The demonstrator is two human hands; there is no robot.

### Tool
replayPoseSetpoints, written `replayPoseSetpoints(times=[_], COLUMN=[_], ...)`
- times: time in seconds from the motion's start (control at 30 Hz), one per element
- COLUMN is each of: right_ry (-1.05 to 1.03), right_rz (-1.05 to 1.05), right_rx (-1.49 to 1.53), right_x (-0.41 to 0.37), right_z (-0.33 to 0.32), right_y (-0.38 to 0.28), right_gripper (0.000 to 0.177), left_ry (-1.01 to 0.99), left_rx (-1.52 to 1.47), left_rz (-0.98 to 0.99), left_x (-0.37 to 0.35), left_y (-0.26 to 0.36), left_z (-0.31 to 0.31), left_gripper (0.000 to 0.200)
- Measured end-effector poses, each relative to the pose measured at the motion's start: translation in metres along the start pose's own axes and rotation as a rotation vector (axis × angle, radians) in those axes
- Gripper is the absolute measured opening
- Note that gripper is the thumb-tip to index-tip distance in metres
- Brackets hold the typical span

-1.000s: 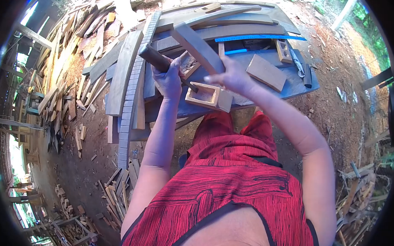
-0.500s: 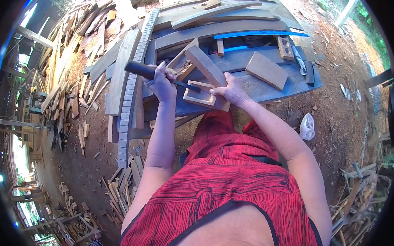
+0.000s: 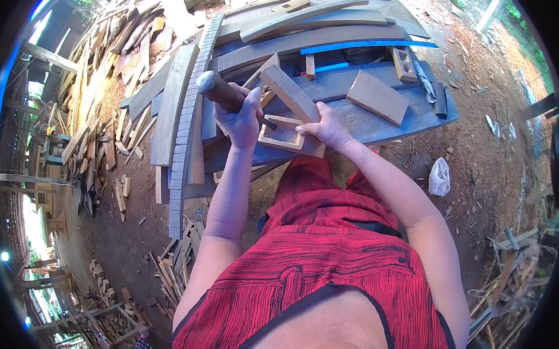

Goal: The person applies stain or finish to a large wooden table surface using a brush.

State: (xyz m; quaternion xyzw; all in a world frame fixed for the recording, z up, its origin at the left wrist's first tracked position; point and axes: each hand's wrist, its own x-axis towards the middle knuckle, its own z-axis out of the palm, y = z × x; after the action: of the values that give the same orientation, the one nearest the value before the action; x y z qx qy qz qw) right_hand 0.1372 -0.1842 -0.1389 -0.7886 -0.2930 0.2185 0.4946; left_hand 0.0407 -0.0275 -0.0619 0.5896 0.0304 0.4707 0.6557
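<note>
My left hand is closed around the dark wooden handle of a chisel. Its pale, worn butt end points up to the left, and the blade reaches down into the hollow of a small box-shaped wooden piece. With my right hand I grip that piece at its right side, thumb on the rim, the other fingers mostly hidden. A thick wooden bar slants up and left from beside the hollow, touching my right hand. Both hands are over the near edge of the workbench.
A flat wooden block lies right of my hands. Behind it are a blue ruler, a block with two holes and several long boards. Scrap wood is heaped at left; a white plastic bag lies on the ground.
My left hand has moved slightly right and turned the chisel: its handle now stands steeper, butt end toward me. My right hand and the wooden piece have hardly moved.
</note>
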Motion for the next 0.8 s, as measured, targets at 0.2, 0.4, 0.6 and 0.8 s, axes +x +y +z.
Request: replayPoseSetpoints(times=[0.2,0.4,0.6,0.8], right_ry=[0.007,0.011,0.120,0.147], right_rz=[-0.008,0.016,-0.270,-0.559], right_rx=[0.014,0.038,0.207,0.259], right_x=[0.000,-0.003,0.006,-0.029], right_z=[0.001,-0.003,-0.064,-0.104], right_y=[0.002,-0.005,-0.099,-0.212], right_gripper=[0.054,0.052,0.047,0.043], left_ry=[0.003,0.061,0.059,0.045], left_rx=[0.084,0.097,0.132,0.164], left_rz=[0.005,-0.004,-0.071,-0.037], left_x=[-0.002,0.001,-0.002,-0.001], left_y=[-0.004,-0.004,-0.008,-0.007], left_z=[0.006,0.009,0.004,0.014], left_gripper=[0.019,0.020,0.023,0.020])
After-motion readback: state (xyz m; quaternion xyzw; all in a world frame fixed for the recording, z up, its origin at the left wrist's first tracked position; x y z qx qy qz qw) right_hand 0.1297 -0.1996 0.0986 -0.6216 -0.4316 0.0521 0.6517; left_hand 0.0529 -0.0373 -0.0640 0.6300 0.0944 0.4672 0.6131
